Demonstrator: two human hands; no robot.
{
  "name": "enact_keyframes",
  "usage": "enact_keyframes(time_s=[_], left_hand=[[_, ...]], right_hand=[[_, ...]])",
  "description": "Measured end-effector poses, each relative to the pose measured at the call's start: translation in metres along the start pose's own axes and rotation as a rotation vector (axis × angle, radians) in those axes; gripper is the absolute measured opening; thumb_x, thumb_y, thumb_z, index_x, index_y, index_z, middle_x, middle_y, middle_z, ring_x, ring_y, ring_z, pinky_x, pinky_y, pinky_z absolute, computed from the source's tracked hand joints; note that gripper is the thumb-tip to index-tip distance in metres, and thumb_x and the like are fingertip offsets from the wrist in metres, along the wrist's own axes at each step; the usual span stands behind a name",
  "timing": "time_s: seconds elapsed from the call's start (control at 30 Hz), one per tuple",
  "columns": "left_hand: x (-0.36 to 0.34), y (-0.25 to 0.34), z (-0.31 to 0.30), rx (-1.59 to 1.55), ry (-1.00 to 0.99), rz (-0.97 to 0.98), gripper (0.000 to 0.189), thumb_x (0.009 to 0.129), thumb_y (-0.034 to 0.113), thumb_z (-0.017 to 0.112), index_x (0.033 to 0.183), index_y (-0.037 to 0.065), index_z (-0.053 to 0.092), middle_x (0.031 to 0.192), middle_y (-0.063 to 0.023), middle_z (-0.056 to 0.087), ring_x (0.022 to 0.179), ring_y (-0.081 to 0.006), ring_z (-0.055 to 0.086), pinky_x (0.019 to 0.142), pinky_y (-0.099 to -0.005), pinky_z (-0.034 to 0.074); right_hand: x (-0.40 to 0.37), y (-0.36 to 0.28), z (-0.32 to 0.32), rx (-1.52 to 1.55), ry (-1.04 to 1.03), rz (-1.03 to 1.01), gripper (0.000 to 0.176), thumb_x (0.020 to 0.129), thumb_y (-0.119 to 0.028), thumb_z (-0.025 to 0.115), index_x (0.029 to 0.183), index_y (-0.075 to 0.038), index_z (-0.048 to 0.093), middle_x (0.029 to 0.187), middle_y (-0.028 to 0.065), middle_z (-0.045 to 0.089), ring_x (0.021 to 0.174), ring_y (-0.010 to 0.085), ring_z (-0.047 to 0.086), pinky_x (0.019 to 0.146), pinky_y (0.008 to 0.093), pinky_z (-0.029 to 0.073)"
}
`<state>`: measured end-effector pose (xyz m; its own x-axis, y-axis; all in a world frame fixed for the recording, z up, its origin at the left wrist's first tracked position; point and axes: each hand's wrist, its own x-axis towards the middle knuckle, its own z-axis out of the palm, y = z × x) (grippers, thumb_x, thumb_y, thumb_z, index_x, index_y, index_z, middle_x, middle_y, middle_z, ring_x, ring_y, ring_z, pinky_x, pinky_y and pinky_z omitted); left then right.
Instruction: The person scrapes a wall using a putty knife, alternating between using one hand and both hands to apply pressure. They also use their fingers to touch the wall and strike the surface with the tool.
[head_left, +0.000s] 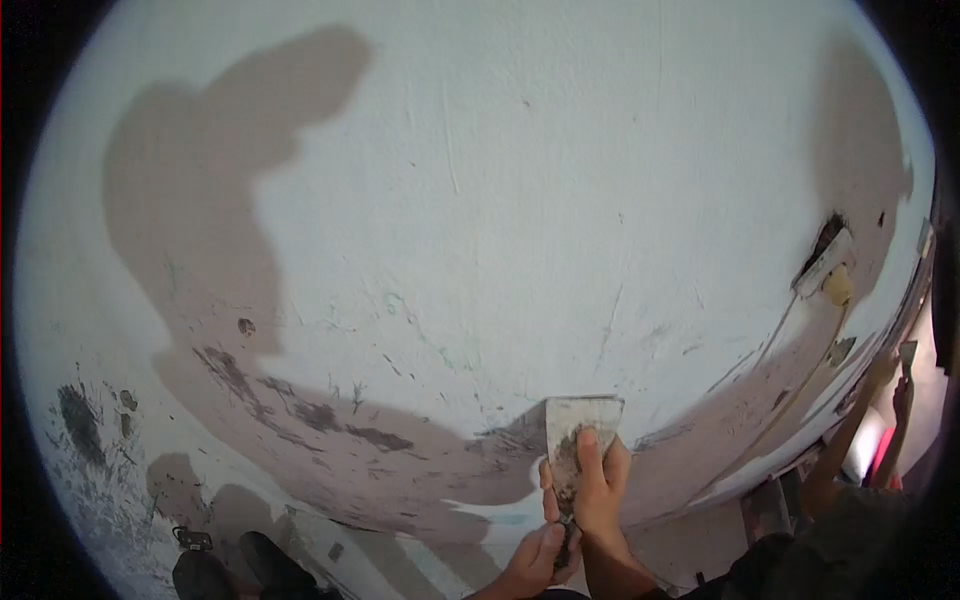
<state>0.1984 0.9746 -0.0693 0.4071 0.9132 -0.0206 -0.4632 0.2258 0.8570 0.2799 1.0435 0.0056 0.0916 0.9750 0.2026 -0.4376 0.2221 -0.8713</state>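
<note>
A broad putty knife (567,415) is pressed with its blade edge to the white wall (480,250), low in the middle of the view. Grey residue covers part of its blade. My right hand (598,492) grips the blade's lower part, thumb lying along its face and fingers behind. Below it, my left hand (537,562) is closed around the handle, which is mostly hidden. Around the blade the wall shows dark scuffs and bare grey patches (318,412).
A socket plate (825,262) with a yellowish plug (838,287) and hanging cord is on the wall at right. Another person's arm (838,440) and a second scraper (907,352) are at the far right. Dark shoes (270,562) stand at lower left.
</note>
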Motion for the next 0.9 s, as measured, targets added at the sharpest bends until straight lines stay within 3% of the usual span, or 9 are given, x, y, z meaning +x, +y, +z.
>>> enact_keyframes(time_s=[0.1, 0.17, 0.4, 0.5, 0.57, 0.6, 0.83, 0.9], left_hand=[[-0.004, -0.004, -0.007, -0.007, -0.019, -0.016, 0.044, 0.102, 0.045, 0.027, 0.086, 0.008, 0.046, 0.051, -0.0017, 0.042, 0.037, -0.0098, 0.035, 0.036, -0.0238, 0.027], [-0.005, -0.008, -0.007, 0.062, 0.024, -0.050, 0.044, 0.101, 0.045, 0.028, 0.086, 0.008, 0.046, 0.050, -0.0015, 0.042, 0.036, -0.0096, 0.035, 0.036, -0.0237, 0.027], [-0.007, 0.001, -0.008, 0.082, 0.027, -0.023, 0.043, 0.102, 0.044, 0.029, 0.086, 0.007, 0.046, 0.049, -0.0023, 0.042, 0.036, -0.0100, 0.035, 0.036, -0.0232, 0.028], [-0.009, -0.005, -0.008, 0.077, 0.000, -0.005, 0.043, 0.102, 0.043, 0.028, 0.085, 0.007, 0.044, 0.046, -0.0015, 0.038, 0.032, -0.0094, 0.030, 0.033, -0.0232, 0.024], [-0.007, -0.011, -0.019, 0.039, -0.092, -0.018, 0.037, 0.100, 0.041, 0.036, 0.099, 0.007, 0.051, 0.071, -0.0103, 0.057, 0.052, -0.0153, 0.051, 0.047, -0.0275, 0.042], [-0.010, -0.002, -0.016, 0.027, -0.077, -0.164, 0.035, 0.103, 0.031, 0.024, 0.090, 0.006, 0.044, 0.058, -0.0007, 0.044, 0.045, -0.0095, 0.035, 0.046, -0.0228, 0.031], [-0.005, -0.006, -0.019, -0.038, -0.142, -0.091, 0.039, 0.104, 0.035, 0.023, 0.089, 0.006, 0.043, 0.057, -0.0010, 0.044, 0.045, -0.0092, 0.035, 0.045, -0.0233, 0.030], [-0.011, -0.002, -0.008, 0.008, -0.010, -0.132, 0.040, 0.104, 0.036, 0.023, 0.088, 0.005, 0.043, 0.056, -0.0012, 0.042, 0.044, -0.0093, 0.034, 0.045, -0.0230, 0.030]], right_hand=[[-0.005, 0.009, -0.001, 0.018, 0.002, 0.023, 0.030, 0.100, -0.026, 0.042, 0.093, 0.002, 0.051, 0.060, 0.0117, 0.057, 0.035, 0.0148, 0.047, 0.032, 0.0266, 0.036], [-0.006, 0.020, -0.003, 0.022, 0.036, -0.071, 0.031, 0.100, -0.026, 0.042, 0.093, 0.002, 0.050, 0.061, 0.0119, 0.057, 0.034, 0.0152, 0.047, 0.031, 0.0266, 0.035], [-0.006, 0.008, 0.000, 0.070, -0.009, -0.018, 0.033, 0.100, -0.028, 0.042, 0.093, 0.003, 0.050, 0.060, 0.0119, 0.057, 0.034, 0.0149, 0.047, 0.031, 0.0269, 0.036], [-0.007, 0.014, -0.006, 0.050, -0.011, -0.001, 0.027, 0.100, -0.027, 0.042, 0.096, -0.001, 0.047, 0.056, 0.0144, 0.054, 0.030, 0.0173, 0.044, 0.027, 0.0270, 0.034], [-0.006, 0.005, -0.001, 0.079, -0.003, 0.007, 0.027, 0.100, -0.027, 0.042, 0.096, 0.000, 0.047, 0.055, 0.0141, 0.054, 0.030, 0.0171, 0.044, 0.028, 0.0267, 0.033], [-0.006, 0.003, 0.001, 0.067, 0.000, -0.017, 0.029, 0.100, -0.027, 0.042, 0.094, 0.001, 0.048, 0.055, 0.0134, 0.054, 0.030, 0.0167, 0.044, 0.029, 0.0263, 0.033], [-0.003, 0.009, -0.005, 0.020, -0.024, -0.001, 0.032, 0.100, -0.026, 0.041, 0.091, 0.003, 0.050, 0.060, 0.0102, 0.056, 0.035, 0.0146, 0.047, 0.032, 0.0268, 0.036], [-0.002, 0.021, -0.005, -0.061, 0.038, -0.128, 0.033, 0.099, -0.030, 0.044, 0.088, 0.001, 0.050, 0.056, 0.0118, 0.054, 0.033, 0.0150, 0.045, 0.030, 0.0258, 0.034]])
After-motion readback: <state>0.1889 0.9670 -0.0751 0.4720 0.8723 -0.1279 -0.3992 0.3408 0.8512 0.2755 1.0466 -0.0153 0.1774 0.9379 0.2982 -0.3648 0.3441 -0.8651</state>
